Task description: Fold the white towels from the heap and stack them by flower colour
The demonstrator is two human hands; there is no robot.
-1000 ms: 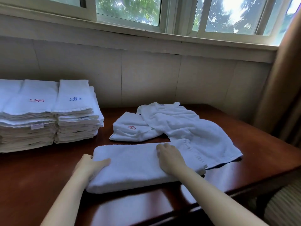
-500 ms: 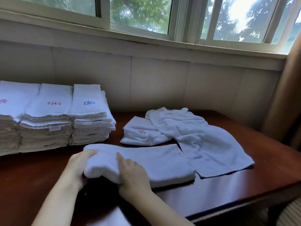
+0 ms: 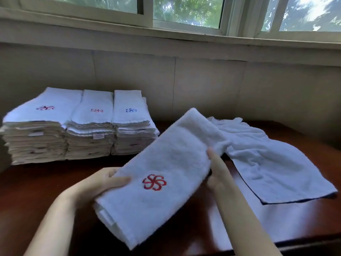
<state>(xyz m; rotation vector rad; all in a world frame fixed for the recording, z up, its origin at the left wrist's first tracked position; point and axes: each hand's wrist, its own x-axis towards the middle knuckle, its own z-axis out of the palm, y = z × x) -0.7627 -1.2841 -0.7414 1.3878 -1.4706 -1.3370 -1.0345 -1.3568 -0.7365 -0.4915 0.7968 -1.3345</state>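
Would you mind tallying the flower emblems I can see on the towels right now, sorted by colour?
Dark red or maroon: 1, on the left stack
Red: 2, on the middle stack and on the folded towel in both hands
Blue: 1, on the right stack
Total: 4
The unfolded towel shows no clear emblem.

This looks like a room in a home or a small guesthouse. A dark polished wooden table (image 3: 36,191) stands against a plain panelled wall (image 3: 203,85), with sliding windows (image 3: 184,13) above it showing leafy trees outside. On the table's far left sit 3 stacks of folded white towels (image 3: 79,126).
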